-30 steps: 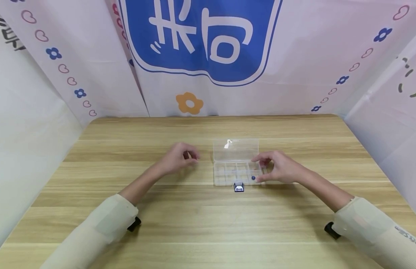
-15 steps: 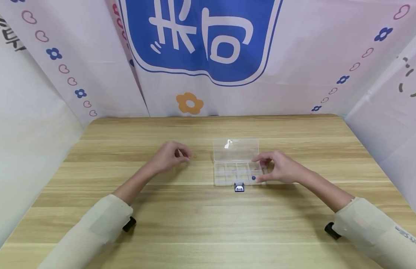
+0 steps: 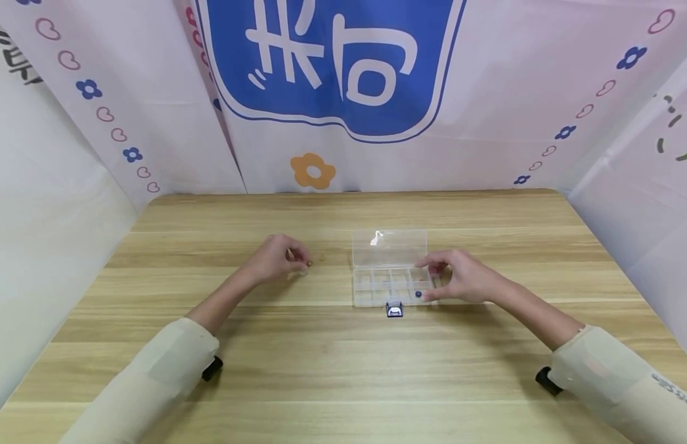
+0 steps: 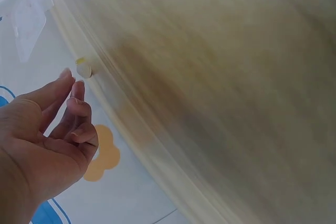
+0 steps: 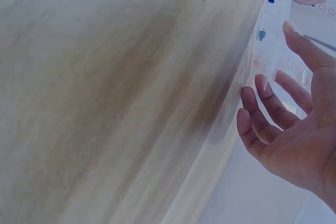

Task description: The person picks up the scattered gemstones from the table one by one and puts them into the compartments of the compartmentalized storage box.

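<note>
A clear compartment box (image 3: 371, 295) lies on the table with its lid (image 3: 390, 248) raised at the back and a blue clasp (image 3: 394, 309) at its front. A small dark blue round piece (image 3: 418, 294) sits in its front right compartment. My right hand (image 3: 464, 277) holds the box's right end between thumb and fingers. Left of the box, my left hand (image 3: 278, 259) has thumb and forefinger close together, with nothing visible between them. Just beyond its fingertips are a tiny reddish ring-like piece (image 3: 309, 263) and a tiny orange-yellow piece (image 3: 322, 258); their kind is unclear.
The wood-grain table (image 3: 343, 382) spreads around both hands. A white printed cloth (image 3: 488, 123) hangs behind its back edge, and further white cloth stands at both sides.
My left hand has drawn back leftward, away from the box, and the reddish and orange-yellow pieces have come into view by its fingertips. My right hand and the box have stayed still.
</note>
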`<state>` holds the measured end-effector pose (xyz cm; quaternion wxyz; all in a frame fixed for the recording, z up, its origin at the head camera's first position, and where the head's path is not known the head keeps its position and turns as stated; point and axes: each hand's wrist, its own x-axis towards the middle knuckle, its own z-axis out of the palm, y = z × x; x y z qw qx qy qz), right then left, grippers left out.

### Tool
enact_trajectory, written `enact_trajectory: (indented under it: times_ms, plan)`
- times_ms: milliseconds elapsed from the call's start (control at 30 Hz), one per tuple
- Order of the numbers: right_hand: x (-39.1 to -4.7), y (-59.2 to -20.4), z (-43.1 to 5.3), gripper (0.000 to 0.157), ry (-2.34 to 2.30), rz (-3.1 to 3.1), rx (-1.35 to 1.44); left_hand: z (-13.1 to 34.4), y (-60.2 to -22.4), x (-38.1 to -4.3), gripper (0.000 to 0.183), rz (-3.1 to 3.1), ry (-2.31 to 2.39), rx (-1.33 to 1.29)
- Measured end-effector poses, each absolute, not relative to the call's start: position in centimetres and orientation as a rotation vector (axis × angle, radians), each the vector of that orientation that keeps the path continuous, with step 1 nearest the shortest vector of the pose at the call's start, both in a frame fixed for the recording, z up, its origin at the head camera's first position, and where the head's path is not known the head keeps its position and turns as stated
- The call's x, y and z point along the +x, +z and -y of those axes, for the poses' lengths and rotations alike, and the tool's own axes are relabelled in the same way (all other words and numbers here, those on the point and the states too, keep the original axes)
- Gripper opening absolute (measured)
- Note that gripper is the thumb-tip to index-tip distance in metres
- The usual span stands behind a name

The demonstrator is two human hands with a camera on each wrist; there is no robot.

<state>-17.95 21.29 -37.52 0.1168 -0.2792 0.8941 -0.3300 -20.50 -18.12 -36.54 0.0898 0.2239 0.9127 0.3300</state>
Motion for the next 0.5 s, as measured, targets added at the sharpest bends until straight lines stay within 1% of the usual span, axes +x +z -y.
enact_trajectory:
  times_ms: [167,500]
  plan:
    - [-18.02,-37.48,-21.28,0.060,-0.956,-2.625,-0.819,17.92,-36.52,-20.64,0.004,-2.717,0.960,0.655]
    - [-17.96,-37.44,-21.29,0.059,-0.953,-2.625,-0.815,18.12,-36.80,-20.67,0.010,-2.665,0.991,0.658]
